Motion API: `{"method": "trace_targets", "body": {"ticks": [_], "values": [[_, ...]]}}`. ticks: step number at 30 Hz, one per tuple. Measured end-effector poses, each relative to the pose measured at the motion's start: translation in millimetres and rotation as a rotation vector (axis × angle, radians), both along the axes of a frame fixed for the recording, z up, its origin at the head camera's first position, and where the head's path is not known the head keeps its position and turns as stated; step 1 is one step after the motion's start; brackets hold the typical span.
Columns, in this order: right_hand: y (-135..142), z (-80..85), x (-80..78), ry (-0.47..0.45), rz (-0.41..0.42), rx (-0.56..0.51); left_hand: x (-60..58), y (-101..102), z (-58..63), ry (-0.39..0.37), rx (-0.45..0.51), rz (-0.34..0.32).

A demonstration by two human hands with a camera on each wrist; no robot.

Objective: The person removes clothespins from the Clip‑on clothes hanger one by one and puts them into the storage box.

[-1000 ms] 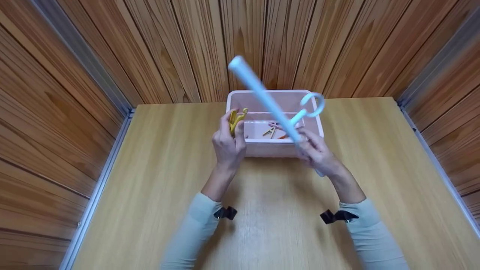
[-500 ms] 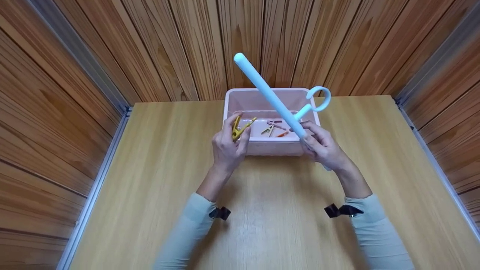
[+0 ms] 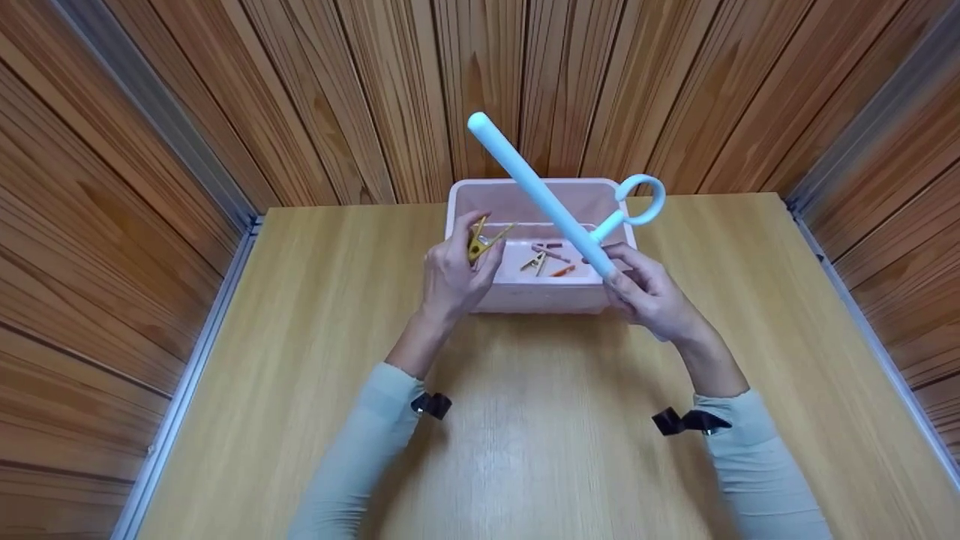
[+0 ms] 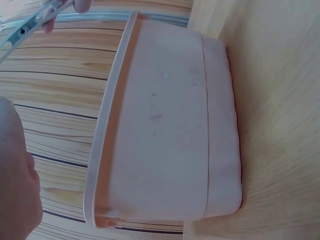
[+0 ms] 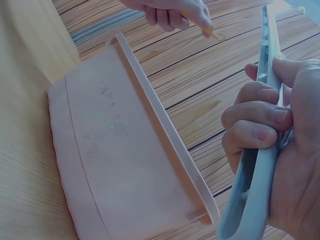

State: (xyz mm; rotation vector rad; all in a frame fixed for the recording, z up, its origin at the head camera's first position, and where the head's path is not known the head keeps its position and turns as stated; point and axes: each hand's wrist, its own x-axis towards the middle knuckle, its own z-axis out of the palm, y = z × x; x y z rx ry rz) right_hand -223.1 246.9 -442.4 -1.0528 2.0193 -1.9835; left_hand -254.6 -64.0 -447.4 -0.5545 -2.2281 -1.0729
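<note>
My left hand (image 3: 454, 270) pinches a yellow clothespin (image 3: 477, 246) between thumb and fingers, in front of the left side of a pink bin (image 3: 540, 297). The pin's two arms spread apart in a V. My right hand (image 3: 654, 296) grips a light blue hanger (image 3: 541, 191) near the lower end of its straight bar. The bar slants up to the left over the bin, and its round hook points to the upper right. In the right wrist view, fingers (image 5: 257, 115) curl round the hollow, channelled underside of the hanger (image 5: 255, 175).
Inside the bin lie several small clothespins, among them an orange one (image 3: 563, 271) and a pinkish one (image 3: 551, 253). The bin stands at the back of a wooden table (image 3: 517, 420), close to the wood-panelled wall (image 3: 375, 97). More panels rise at both sides.
The hanger has shifted slightly right and steadied after a blur. The clothespin has turned in my left fingers, its arms now seen spread. Both forearms have drifted a little outward.
</note>
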Motion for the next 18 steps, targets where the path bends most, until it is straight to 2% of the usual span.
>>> {"method": "trace_targets", "body": {"ticks": [8, 18], "values": [[7.9, 1.5, -0.9, -0.03, -0.002, 0.014, -13.8, -4.4, 4.4, -0.191, -0.027, -0.001], [14.3, 1.6, 0.9, -0.079, -0.037, 0.037, -31.8, -7.1, 12.9, -0.33, -0.018, -0.011]]}}
